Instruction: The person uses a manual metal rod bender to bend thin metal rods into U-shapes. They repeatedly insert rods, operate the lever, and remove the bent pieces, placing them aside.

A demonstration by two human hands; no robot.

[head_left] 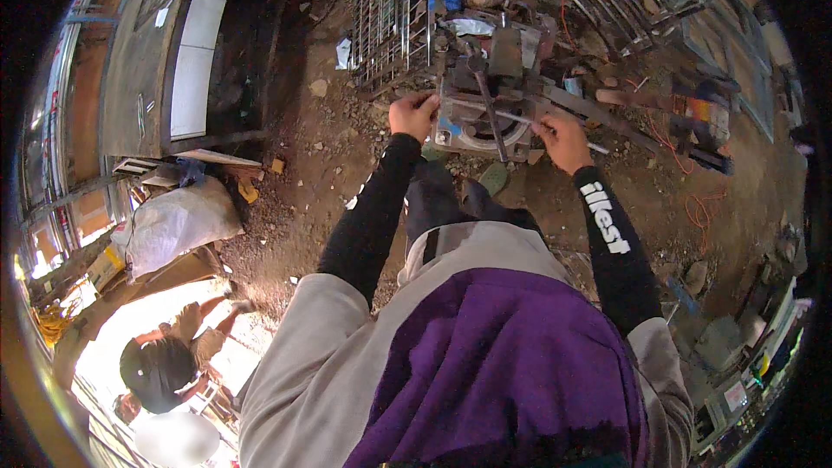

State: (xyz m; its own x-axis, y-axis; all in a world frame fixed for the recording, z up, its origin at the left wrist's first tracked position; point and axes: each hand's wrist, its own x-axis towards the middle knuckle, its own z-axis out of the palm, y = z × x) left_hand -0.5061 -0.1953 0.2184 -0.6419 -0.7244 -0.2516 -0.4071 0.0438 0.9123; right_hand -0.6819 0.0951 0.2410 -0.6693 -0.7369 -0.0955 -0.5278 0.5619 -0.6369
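Observation:
In front of me stands a low metal machine [481, 137] with a round base plate, a blue patch and a dark lever handle [490, 113] slanting across it. A thin silvery metal rod [494, 113] runs crosswise over the machine between my hands. My left hand [413, 118] is closed at the machine's left edge, thumb and forefinger pinching the rod's end. On the right side, my right hand [565, 142] pinches the rod with fingers curled. A pale length pokes out beyond that hand; whether it is the same rod is hard to tell.
Metal grilles [394, 22] lean beyond the machine, left of it. Steel bars and a long dark beam [598, 113] lie to the right, with an orange cord [704, 212] on the dirt. A cabinet [143, 61], a white sack [182, 221] and another person [160, 373] are at left.

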